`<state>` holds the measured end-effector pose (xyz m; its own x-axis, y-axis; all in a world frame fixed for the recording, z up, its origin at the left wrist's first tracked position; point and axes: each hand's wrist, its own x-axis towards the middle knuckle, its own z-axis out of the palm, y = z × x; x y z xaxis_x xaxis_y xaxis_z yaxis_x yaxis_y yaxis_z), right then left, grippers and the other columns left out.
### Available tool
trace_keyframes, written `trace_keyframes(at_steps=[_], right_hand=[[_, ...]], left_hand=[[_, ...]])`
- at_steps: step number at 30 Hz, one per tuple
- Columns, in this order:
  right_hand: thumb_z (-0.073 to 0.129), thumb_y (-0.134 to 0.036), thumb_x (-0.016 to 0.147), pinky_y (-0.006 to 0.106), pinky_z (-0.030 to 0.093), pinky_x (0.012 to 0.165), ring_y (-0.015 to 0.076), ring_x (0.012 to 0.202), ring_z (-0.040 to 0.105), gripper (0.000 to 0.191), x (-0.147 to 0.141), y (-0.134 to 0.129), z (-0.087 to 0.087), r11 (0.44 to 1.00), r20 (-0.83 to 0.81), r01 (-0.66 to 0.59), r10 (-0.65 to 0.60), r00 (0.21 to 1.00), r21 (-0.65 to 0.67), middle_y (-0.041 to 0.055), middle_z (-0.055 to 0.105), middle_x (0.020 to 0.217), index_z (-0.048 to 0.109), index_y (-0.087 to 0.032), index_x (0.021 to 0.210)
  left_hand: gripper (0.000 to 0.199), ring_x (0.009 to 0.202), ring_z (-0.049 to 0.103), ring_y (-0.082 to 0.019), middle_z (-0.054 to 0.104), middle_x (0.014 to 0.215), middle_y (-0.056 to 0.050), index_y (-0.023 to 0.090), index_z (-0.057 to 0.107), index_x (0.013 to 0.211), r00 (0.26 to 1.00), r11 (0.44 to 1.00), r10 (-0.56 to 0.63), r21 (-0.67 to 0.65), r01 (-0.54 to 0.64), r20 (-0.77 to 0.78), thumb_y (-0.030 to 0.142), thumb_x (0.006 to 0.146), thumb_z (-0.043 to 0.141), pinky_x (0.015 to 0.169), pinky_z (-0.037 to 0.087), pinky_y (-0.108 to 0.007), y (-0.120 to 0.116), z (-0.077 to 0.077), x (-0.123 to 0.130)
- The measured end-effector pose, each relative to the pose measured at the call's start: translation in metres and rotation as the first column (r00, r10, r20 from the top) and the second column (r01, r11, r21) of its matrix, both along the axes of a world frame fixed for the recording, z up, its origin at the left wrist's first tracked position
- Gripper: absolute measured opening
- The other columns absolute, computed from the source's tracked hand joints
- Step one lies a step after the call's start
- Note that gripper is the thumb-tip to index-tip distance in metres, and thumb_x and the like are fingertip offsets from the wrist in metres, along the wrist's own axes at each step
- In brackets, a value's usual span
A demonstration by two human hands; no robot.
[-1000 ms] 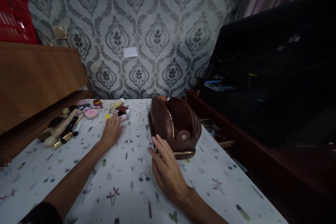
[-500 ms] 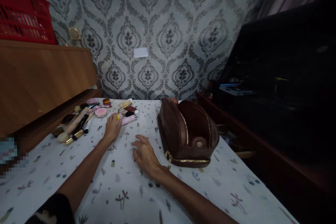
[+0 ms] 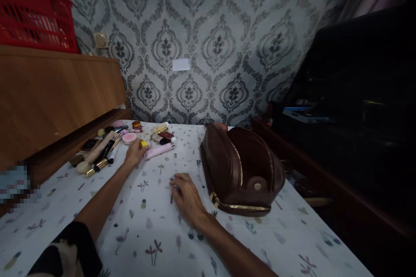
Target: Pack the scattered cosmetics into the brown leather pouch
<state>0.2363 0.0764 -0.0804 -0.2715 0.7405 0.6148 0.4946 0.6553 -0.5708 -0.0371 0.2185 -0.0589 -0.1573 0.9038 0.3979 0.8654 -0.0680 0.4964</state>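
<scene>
Brown bag: leather-like, rounded, gold-zipped. Your right hand loosely spread; your left hand by yellow item, can't tell grip.

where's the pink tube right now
In the head view, the pink tube lies on the patterned tablecloth left of centre, just right of the left hand and well left of the open brown bag.

No words, numbers or brands could be read. Marks on the small jar were too blurred.
</scene>
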Motion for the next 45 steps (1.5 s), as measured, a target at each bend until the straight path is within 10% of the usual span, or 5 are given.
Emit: trace_keyframes(at_steps=[14,24,32,45], right_hand=[[0.053,-0.009,0.084,0.041,0.055,0.089,0.0244,0.105,0.063,0.021,0.000,0.003,-0.004,0.999,0.027,-0.023,0.022,0.999,0.026,0.0124,0.068,0.107,0.069,-0.017,0.096],[0.054,-0.010,0.084,0.042,0.052,0.092,0.0259,0.107,0.061,0.020,0.001,0.005,-0.008,0.998,0.017,-0.053,0.053,0.998,-0.020,0.0140,0.067,0.108,0.070,-0.015,0.095],[0.054,-0.007,0.082,0.040,0.050,0.093,0.0251,0.105,0.061,0.022,0.000,0.003,-0.004,0.998,0.028,-0.053,0.054,0.998,-0.032,0.0114,0.068,0.106,0.070,-0.018,0.092],[0.054,-0.005,0.081,0.038,0.051,0.091,0.0231,0.100,0.062,0.024,0.000,0.003,0.000,0.997,0.033,-0.069,0.071,0.997,-0.040,0.0096,0.069,0.101,0.071,-0.018,0.092]], left_hand=[[0.039,0.125,0.050,-0.033,0.057,0.130,-0.018,0.015,0.053,0.118,0.999,0.999,-0.033,-0.004,0.033,-0.037,0.043,0.092,0.044,0.099,0.043,-0.047,-0.019,0.001,-0.010],[0.049,0.113,0.057,-0.026,0.059,0.123,-0.011,0.017,0.049,0.133,0.983,0.990,-0.125,-0.087,0.114,-0.138,0.033,0.087,0.047,0.098,0.047,-0.041,-0.025,0.006,-0.031],[0.055,0.144,0.023,-0.040,0.037,0.154,-0.009,0.033,0.059,0.133,0.921,0.958,-0.253,-0.210,0.196,-0.295,0.054,0.083,0.063,0.108,0.035,-0.055,-0.035,0.009,-0.007],[0.047,0.125,0.045,-0.039,0.053,0.132,-0.018,0.024,0.052,0.139,0.875,0.983,-0.096,-0.182,0.009,-0.475,0.038,0.095,0.048,0.092,0.046,-0.058,-0.029,0.028,0.025]])
